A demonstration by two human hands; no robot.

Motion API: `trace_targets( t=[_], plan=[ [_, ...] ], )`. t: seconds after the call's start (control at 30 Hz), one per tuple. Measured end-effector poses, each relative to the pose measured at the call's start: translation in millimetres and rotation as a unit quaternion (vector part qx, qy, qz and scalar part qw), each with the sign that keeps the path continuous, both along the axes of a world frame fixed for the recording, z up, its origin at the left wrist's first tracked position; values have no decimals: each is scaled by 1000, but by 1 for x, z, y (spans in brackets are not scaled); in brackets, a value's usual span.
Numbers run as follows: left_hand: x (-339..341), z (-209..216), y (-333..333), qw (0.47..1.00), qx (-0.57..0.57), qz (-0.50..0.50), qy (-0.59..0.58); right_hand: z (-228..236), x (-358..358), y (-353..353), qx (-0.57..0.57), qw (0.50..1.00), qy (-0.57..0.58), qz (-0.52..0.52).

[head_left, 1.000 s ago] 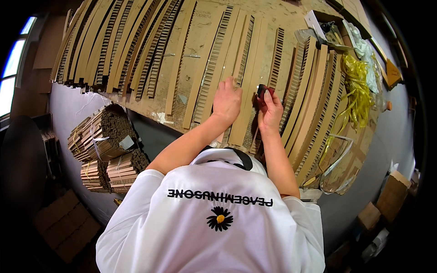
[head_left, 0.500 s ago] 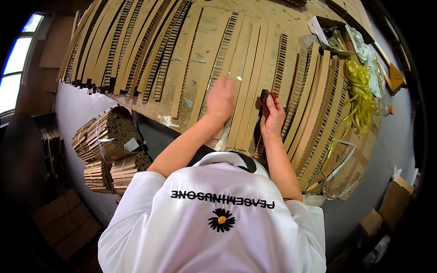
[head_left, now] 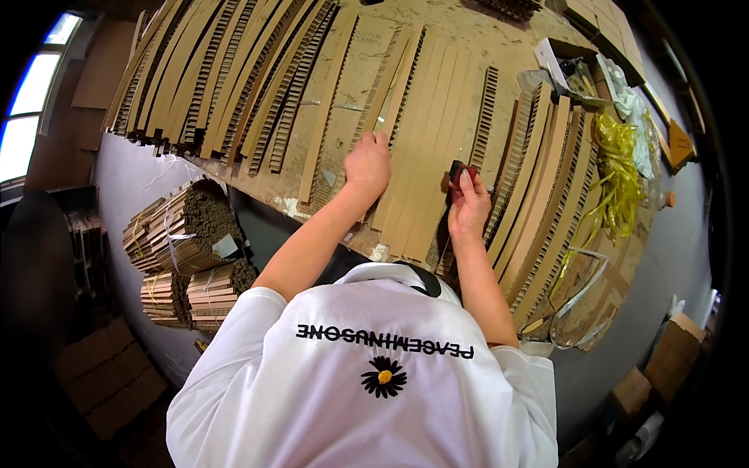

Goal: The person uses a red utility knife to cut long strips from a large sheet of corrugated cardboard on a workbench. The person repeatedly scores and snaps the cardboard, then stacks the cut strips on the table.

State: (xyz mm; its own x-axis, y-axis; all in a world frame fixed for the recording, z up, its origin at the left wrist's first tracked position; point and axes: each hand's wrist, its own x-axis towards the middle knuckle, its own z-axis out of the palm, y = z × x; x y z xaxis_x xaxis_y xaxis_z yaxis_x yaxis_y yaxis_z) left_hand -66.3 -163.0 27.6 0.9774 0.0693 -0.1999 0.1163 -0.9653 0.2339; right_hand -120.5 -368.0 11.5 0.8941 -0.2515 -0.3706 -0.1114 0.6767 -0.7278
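My left hand (head_left: pixel 368 165) is closed over a long honeycomb cardboard strip (head_left: pixel 394 66), its fingers pinching near the strip's middle. Just right of it, several flat cardboard strips (head_left: pixel 425 148) lie edge to edge like one panel. My right hand (head_left: pixel 470 204) grips a small red and black tool (head_left: pixel 462 173) between thumb and fingers; its exact kind does not show. That tool sits at the panel's right side, below a single honeycomb strip (head_left: pixel 485 105) lying with its open cells upward. Another strip (head_left: pixel 324 109) rests to the left of my left hand.
Rows of honeycomb strips (head_left: pixel 226 78) fill the table's left; more strips (head_left: pixel 538 187) stand at the right. Beyond them are an open box (head_left: pixel 573 70) and yellow plastic ribbon (head_left: pixel 616 171). Tied bundles of strips (head_left: pixel 175 234) are stacked below the table's left edge.
My left hand has shifted slightly left and closed on a strip. The middle strips now lie tight together, where gaps showed before. My right hand keeps its hold on the tool, almost still.
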Motion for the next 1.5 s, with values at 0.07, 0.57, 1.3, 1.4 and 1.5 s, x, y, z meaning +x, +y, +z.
trace_targets(
  t=[0.07,0.57,1.3,1.4,1.5],
  plan=[
    [-5,-7,2,999,-5,-23,-31,-2,-1,0,-5,1000,-2,-2],
    [10,-30,110,973,34,85,-210,0,3,4,-24,1000,0,-11],
    [11,-15,63,974,-72,8,-216,-1,1,8,-44,999,8,-9],
    [32,-18,92,982,41,89,-162,-6,1,6,-54,998,-5,-4],
    [26,-37,121,975,29,101,-196,-2,4,13,-37,999,-4,2]
  ],
)
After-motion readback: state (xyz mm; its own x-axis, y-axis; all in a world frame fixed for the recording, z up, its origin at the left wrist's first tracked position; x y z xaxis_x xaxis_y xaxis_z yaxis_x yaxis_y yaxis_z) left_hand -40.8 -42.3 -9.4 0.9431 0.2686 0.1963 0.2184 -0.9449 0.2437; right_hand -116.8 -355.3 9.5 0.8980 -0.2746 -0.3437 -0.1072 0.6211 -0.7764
